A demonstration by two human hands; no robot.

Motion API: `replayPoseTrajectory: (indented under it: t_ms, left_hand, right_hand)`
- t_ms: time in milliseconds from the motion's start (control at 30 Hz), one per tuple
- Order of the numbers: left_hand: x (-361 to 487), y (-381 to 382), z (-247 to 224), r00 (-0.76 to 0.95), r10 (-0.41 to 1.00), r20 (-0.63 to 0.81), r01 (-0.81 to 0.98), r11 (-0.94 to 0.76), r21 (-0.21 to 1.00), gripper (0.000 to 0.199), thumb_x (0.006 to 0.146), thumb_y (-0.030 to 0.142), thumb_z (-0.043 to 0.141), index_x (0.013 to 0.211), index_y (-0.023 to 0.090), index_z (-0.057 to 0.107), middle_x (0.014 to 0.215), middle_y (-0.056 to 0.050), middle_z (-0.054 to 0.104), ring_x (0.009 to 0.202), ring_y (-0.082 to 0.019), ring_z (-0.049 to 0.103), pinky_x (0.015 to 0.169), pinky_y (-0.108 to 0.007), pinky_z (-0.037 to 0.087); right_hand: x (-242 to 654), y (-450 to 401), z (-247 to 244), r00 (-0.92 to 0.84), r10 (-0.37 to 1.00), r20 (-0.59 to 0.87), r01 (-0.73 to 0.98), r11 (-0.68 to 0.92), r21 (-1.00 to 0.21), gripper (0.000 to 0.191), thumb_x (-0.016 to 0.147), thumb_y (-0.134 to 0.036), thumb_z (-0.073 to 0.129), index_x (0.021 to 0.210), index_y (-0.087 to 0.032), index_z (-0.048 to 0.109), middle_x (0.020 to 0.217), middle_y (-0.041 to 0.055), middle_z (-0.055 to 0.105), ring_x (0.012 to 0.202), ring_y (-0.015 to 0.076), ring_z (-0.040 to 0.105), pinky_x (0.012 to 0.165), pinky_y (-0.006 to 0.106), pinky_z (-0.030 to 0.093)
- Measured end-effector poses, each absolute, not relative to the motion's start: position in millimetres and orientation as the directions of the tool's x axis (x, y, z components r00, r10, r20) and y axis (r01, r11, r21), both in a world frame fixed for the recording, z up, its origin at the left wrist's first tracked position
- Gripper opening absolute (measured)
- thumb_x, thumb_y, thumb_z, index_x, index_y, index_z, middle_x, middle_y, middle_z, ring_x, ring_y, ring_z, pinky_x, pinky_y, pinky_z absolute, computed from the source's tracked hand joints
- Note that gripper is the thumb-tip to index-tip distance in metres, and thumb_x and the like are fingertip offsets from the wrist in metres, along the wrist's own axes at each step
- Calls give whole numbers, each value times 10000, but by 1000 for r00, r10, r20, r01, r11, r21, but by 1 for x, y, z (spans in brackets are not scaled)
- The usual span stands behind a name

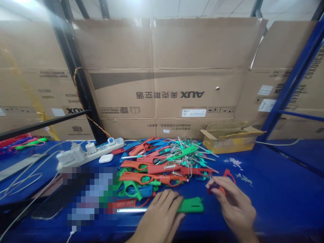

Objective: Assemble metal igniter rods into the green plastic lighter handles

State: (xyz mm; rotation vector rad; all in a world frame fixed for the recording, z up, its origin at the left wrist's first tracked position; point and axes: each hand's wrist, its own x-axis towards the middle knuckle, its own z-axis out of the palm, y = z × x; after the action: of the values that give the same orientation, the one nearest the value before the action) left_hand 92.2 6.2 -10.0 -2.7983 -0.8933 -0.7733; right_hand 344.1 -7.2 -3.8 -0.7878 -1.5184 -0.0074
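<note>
My left hand (162, 214) lies over a green long-nozzle lighter (191, 205), its fingers closed around the body. The lighter's metal tube (131, 210) sticks out to the left, and my fingers hide its middle. To the right, the thumb and fingertips of my right hand (234, 202) pinch a small dark red piece (210, 190); its exact kind is hard to make out. Just beyond the hands is a heap of lighters and casings, with an orange lighter casing (136, 178) at its near side and a green casing (183, 153) on top. A red trigger-shaped part (229, 174) lies behind my right hand.
An open cardboard box (229, 145) stands at the back right. Small pale pieces (235, 162) are scattered before it. A power strip (101, 148) with chargers, a white earphone case (106, 158) and cables occupy the left. Cardboard sheets (162, 77) wall the back.
</note>
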Motion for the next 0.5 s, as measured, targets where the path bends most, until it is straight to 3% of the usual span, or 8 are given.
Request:
replayPoseTrajectory:
  t_ms: [200,500]
  left_hand:
    - [91,5,-10,707,520,479,573,-818,43,328,1070,306,487,1353,155,556,1250,-107,680,1143,-305,656,944,-455,586]
    - [92,6,-8,711,509,486,566,-824,36,325,1076,305,469,1343,146,562,1225,-111,685,1118,-302,662,928,-449,591]
  right_hand:
    - [339,-13,4,48,463,885,559,722,-408,308,985,-137,590,1251,-242,703,1024,70,803,839,230,787,765,358,671]
    - [342,-7,-1,98,511,854,389,770,-506,196,958,-149,660,1124,-230,725,919,69,750,795,207,740,642,321,646]
